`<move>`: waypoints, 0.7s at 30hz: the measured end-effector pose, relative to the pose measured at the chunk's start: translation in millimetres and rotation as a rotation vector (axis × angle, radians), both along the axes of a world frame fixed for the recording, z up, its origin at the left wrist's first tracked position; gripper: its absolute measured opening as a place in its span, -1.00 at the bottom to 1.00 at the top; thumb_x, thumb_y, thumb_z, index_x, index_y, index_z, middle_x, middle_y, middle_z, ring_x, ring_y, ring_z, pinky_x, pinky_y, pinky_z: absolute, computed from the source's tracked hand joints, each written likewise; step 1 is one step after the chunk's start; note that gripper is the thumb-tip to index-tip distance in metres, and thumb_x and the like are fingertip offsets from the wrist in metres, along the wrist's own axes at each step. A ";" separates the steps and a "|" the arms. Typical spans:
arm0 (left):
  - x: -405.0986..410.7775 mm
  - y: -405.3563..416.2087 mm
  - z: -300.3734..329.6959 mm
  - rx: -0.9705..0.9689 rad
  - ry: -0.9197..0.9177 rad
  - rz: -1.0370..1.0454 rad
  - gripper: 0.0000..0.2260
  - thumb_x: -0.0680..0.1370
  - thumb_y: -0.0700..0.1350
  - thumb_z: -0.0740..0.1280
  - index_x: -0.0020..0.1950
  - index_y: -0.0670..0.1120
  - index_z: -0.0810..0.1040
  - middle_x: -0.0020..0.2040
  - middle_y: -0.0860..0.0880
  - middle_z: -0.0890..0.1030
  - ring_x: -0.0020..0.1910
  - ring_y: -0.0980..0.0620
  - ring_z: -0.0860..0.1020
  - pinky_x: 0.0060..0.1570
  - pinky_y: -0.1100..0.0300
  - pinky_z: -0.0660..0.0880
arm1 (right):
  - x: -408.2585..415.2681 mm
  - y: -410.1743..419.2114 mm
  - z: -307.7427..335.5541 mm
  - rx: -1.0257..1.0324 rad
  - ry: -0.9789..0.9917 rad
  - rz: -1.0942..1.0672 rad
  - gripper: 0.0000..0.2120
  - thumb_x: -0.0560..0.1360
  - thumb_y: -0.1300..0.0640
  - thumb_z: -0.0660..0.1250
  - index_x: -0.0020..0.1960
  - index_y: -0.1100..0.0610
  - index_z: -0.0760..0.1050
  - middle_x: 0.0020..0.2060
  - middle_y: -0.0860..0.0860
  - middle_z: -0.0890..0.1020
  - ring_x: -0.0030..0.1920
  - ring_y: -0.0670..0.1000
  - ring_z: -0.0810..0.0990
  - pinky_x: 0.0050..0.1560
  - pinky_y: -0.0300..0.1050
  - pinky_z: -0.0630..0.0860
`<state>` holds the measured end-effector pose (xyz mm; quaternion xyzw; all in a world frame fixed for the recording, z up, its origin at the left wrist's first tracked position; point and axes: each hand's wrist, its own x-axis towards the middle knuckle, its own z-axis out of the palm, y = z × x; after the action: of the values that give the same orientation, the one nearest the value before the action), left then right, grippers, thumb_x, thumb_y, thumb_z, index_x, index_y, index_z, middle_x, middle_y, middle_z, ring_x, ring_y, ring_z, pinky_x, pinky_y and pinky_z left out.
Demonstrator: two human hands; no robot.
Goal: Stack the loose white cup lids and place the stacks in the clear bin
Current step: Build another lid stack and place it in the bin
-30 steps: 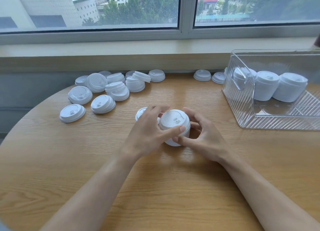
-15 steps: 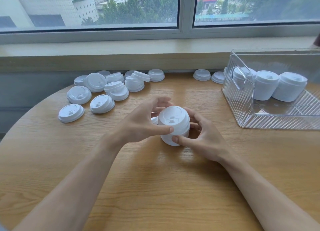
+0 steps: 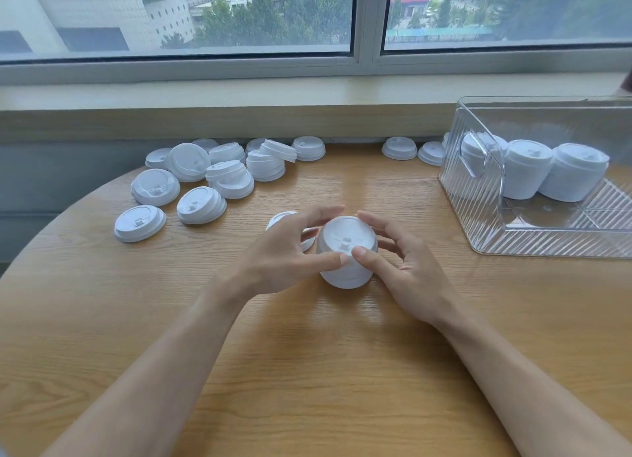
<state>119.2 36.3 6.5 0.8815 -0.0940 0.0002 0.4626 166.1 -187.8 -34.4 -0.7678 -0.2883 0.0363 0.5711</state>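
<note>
Round wood-grain table [image 3: 307,371], oak-look, smooth. Clear ribbed plastic bin [image 3: 485,217] sits right of the stack [image 3: 347,251], well apart, with three tall white lid stacks [image 3: 526,169] inside. Loose lids [image 3: 205,179], domed white plastic discs, lie left of and behind the stack. The stack stands upright on the table; left hand [image 3: 284,254] and right hand [image 3: 407,268] both curl round it, thumbs nearly touching at its front. One lid [image 3: 284,217] lies just left, partly hidden.

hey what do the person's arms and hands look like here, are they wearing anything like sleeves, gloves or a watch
Both forearms are bare to the bottom edge of the picture: no sleeves show. The left hand and right hand wear no gloves, and no rings, watch or bracelet show at the fingers or wrists. The fingernails look short and unpainted.
</note>
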 end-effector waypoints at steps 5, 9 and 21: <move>-6.1 -4.3 -6.7 -0.048 -0.060 0.075 -0.39 0.48 0.11 0.53 0.48 -0.04 0.52 0.34 0.15 0.60 0.35 0.28 0.53 0.39 0.18 0.48 | -0.9 1.8 -3.7 -0.028 0.034 0.008 -0.46 0.54 -0.18 0.40 0.49 -0.11 0.46 0.34 -0.25 0.58 0.36 -0.21 0.53 0.33 -0.23 0.51; -8.0 -3.9 -14.3 -0.080 -0.088 0.105 -0.36 0.45 0.14 0.56 0.48 -0.03 0.53 0.31 0.19 0.63 0.34 0.31 0.53 0.34 0.30 0.49 | -1.4 2.6 -2.5 -0.097 0.015 0.000 -0.39 0.54 -0.27 0.32 0.54 -0.09 0.41 0.42 -0.24 0.51 0.43 -0.16 0.47 0.48 0.05 0.43; -19.9 -12.7 -32.6 -0.167 -0.121 0.165 -0.36 0.49 0.17 0.51 0.50 -0.04 0.49 0.37 0.11 0.60 0.37 0.22 0.54 0.39 0.15 0.50 | -5.2 6.8 -2.6 -0.243 -0.068 -0.044 -0.32 0.57 -0.34 0.15 0.61 -0.07 0.31 0.50 -0.22 0.41 0.50 -0.24 0.34 0.54 -0.03 0.32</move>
<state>99.2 23.6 -26.1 0.8430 -0.0487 0.0991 0.5264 160.9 -181.0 -37.0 -0.8382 -0.2841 0.0325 0.4644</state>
